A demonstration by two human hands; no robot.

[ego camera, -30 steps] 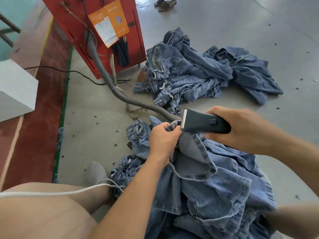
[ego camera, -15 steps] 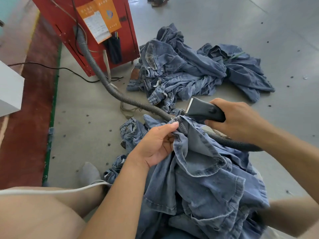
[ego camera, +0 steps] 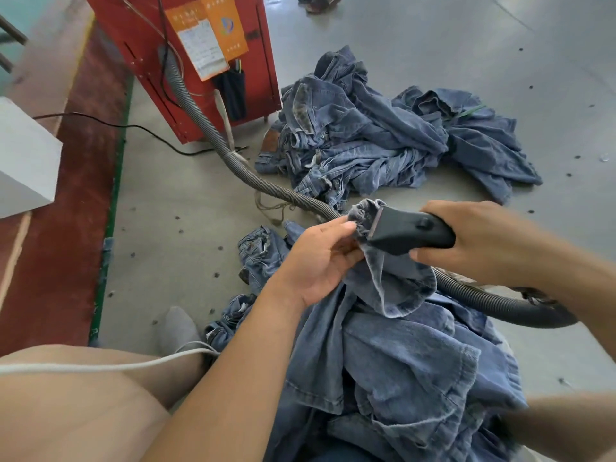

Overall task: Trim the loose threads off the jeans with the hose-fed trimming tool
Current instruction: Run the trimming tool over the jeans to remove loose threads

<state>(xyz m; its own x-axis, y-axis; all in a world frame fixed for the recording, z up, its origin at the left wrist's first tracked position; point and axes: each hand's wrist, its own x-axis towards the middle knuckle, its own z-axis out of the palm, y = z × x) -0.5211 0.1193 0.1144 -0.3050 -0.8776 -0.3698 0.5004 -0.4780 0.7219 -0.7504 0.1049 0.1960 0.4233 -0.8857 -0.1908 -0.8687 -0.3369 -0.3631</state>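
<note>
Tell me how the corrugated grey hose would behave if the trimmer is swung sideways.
The hose likely bends easily: it already curves across the floor from the red machine to the trimmer in the right hand. It probably drags and snags on the jeans it crosses.

Grey concrete floor [ego camera: 433, 45] dotted with dark specks; red metal cabinet [ego camera: 140, 61] at the top left, orange and white papers [ego camera: 206, 38] on its front; black cable [ego camera: 140, 128] on the floor beside it; sandals [ego camera: 320, 1] at the top edge; white box [ego camera: 23, 161] at left
</note>
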